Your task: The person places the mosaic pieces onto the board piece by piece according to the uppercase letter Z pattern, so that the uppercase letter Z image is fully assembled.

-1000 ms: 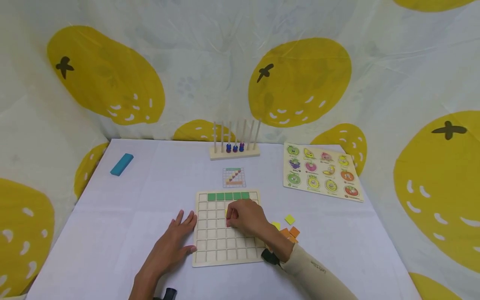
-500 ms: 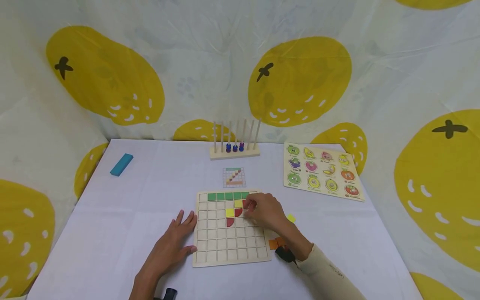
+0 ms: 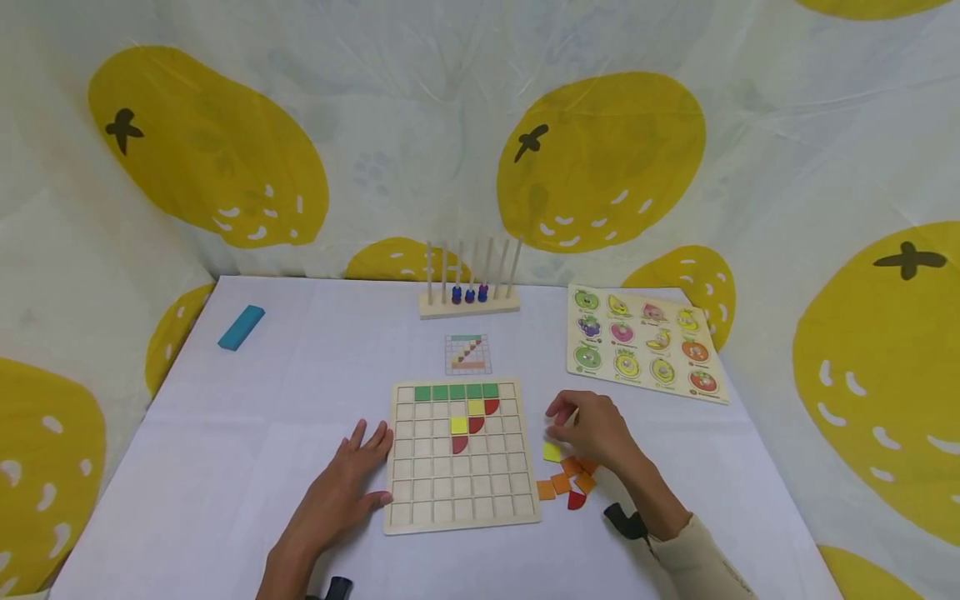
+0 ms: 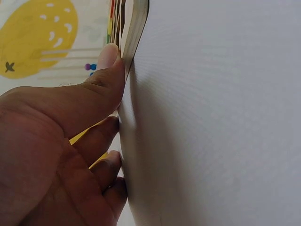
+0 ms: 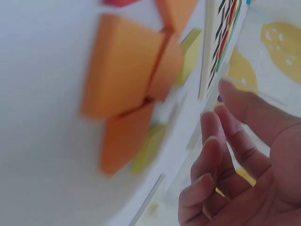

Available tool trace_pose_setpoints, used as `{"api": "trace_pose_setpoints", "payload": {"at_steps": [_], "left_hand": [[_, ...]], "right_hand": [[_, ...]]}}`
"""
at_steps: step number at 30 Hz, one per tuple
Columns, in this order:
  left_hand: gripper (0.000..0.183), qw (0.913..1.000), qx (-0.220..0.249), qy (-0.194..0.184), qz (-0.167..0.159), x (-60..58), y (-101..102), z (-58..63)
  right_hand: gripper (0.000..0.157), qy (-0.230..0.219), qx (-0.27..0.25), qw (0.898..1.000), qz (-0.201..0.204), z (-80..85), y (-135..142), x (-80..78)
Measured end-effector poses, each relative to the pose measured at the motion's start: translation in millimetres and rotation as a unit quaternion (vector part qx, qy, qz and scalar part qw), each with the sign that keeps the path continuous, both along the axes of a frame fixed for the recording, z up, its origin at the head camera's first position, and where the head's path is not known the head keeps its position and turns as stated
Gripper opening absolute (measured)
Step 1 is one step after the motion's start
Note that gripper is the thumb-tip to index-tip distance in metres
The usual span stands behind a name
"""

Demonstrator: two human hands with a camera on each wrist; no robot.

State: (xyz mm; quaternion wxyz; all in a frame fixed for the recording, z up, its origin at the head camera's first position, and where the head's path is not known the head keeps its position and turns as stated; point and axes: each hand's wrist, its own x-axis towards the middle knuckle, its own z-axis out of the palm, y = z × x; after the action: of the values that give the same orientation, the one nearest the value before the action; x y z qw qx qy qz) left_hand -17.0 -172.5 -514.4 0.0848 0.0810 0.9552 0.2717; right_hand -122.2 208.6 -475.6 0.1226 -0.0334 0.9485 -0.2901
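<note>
Wooden grid board (image 3: 462, 468) against relaxed left hand (image 3: 348, 477); could scatter overlapping orange tiles (image 3: 562, 483) by brushing with empty, loose right hand (image 3: 597, 425).

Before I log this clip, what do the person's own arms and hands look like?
The right arm wears a beige sleeve with a dark marking too small to read; the left arm shows no sleeve in view. A black piece sits by the right wrist, another by the left. The fingers wear no gloves or rings that show.
</note>
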Motion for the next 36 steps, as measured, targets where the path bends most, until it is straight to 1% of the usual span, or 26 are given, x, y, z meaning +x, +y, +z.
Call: {"api": "trace_pose_setpoints", "payload": {"at_steps": [5, 7, 11, 15, 22, 26, 29, 33, 36], "left_hand": [[0.099, 1.0000, 0.001, 0.003, 0.001, 0.5, -0.2, -0.9], [0.098, 1.0000, 0.005, 0.007, 0.000, 0.6, -0.7, -1.8], [0.098, 0.9999, 0.009, 0.009, -0.002, 0.7, -1.0, -1.9], [0.099, 1.0000, 0.007, 0.000, -0.002, 0.5, -0.9, -1.6], [0.099, 1.0000, 0.010, 0.000, 0.001, 1.6, -0.6, -1.0], [0.098, 0.9999, 0.015, -0.004, 0.002, 2.1, 0.2, -1.1], [0.098, 0.9999, 0.012, -0.004, 0.000, 2.2, 0.6, -0.8], [0.098, 1.0000, 0.009, -0.002, 0.000, 2.2, 0.7, 0.1], [0.098, 0.9999, 0.011, -0.001, 0.001, 2.1, 0.7, 0.8]], "right_hand": [[0.019, -0.033, -0.007, 0.999, 0.019, -3.5, 9.6, 9.6], [0.020, -0.039, -0.006, 0.999, 0.027, -5.5, 9.7, 13.4], [0.022, -0.031, 0.007, 0.999, 0.029, -9.5, 5.1, 17.3], [0.022, -0.030, 0.020, 0.999, 0.030, -11.4, -0.6, 17.5], [0.024, -0.032, 0.019, 0.999, 0.038, -10.7, -4.8, 16.1], [0.026, -0.021, 0.017, 0.999, 0.037, -7.4, -6.9, 14.7], [0.026, 0.001, 0.010, 0.999, 0.040, -3.3, -11.2, 12.9], [0.025, 0.022, -0.008, 0.998, 0.050, 1.1, -21.8, 8.7], [0.024, 0.030, -0.022, 0.998, 0.060, 4.2, -33.2, 5.7]]}}
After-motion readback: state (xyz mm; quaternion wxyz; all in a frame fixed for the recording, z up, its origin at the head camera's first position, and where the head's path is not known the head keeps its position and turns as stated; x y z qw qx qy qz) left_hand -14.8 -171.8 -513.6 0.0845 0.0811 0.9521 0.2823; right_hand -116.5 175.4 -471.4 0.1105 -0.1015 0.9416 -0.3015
